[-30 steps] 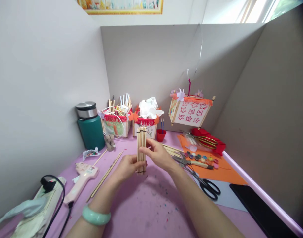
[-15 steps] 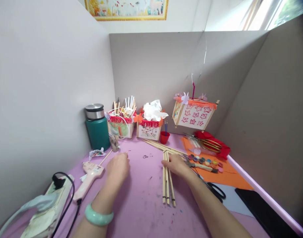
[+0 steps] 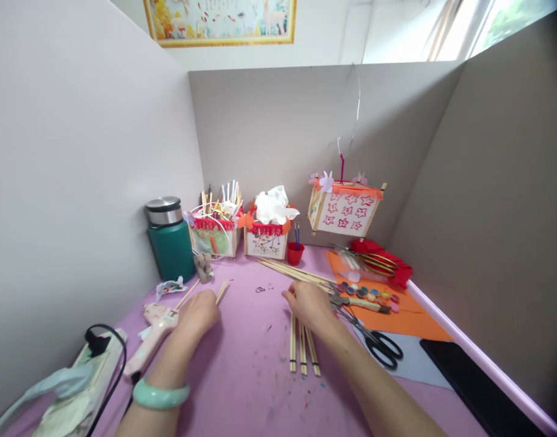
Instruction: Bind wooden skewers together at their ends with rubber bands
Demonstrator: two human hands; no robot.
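My left hand (image 3: 199, 314) is closed around a short wooden stick (image 3: 222, 292), whose pale end pokes out past the fingers. Beside that hand lies a pink glue gun (image 3: 156, 334). My right hand (image 3: 309, 303), its fingers bent and drawn together, covers the upper ends of several wooden sticks (image 3: 303, 352) with dark bands near their lower ends. Whatever its fingertips hold, if anything, is hidden. Behind it runs a bundle of longer sticks (image 3: 283, 267). Pliers (image 3: 363, 303) and black-handled scissors (image 3: 381, 347) lie to its right.
A green flask (image 3: 172, 249) and a white power strip (image 3: 78, 394) are at left. Two decorated boxes (image 3: 266, 243) and a red cup (image 3: 295, 254) line the back. A paper lantern (image 3: 344, 209) hangs above orange paper (image 3: 419, 318). A black phone-like slab (image 3: 474, 382) lies right.
My left hand has moved left toward the glue gun, and a stick now shows in it. My right hand has shifted over the sticks' upper ends. The whole view has turned slightly.
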